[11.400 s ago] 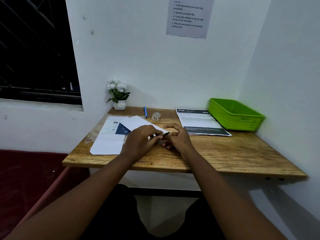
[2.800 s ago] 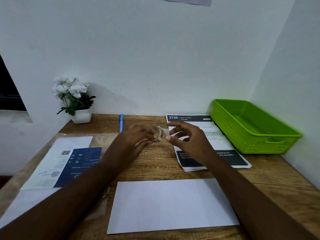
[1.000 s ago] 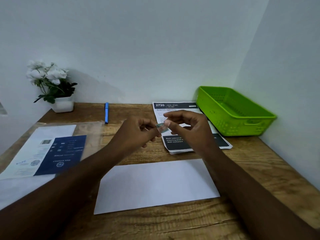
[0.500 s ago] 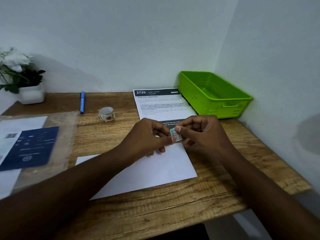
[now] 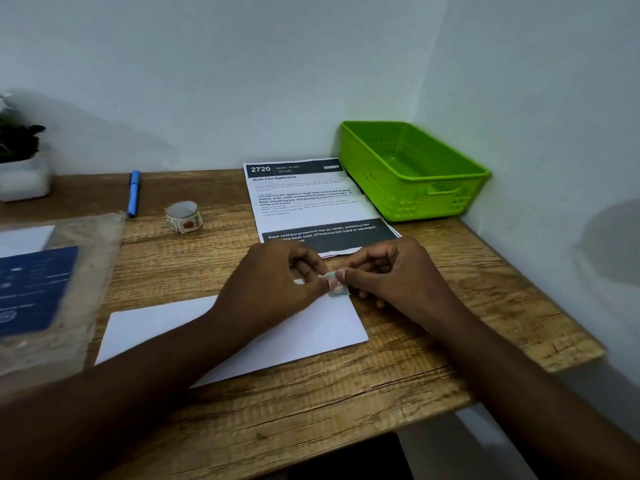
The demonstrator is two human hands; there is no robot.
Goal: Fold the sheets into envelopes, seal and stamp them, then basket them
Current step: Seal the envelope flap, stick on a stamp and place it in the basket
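A white envelope lies flat on the wooden desk in front of me. A small greenish stamp sits at the envelope's far right corner. My left hand and my right hand meet over it, and both pinch the stamp with thumb and fingertips. Whether the stamp lies flat on the paper I cannot tell. The roll of stamps stands on the desk further back to the left. The green basket sits empty in the back right corner.
A printed instruction sheet lies between the hands and the basket. A blue pen and a white flower pot are at the back left. A clear plastic sleeve with blue and white papers covers the left side.
Both hands have come down with the stamp from above the desk to the envelope's far right corner. The stamp roll now stands on the desk. The view has swung right.
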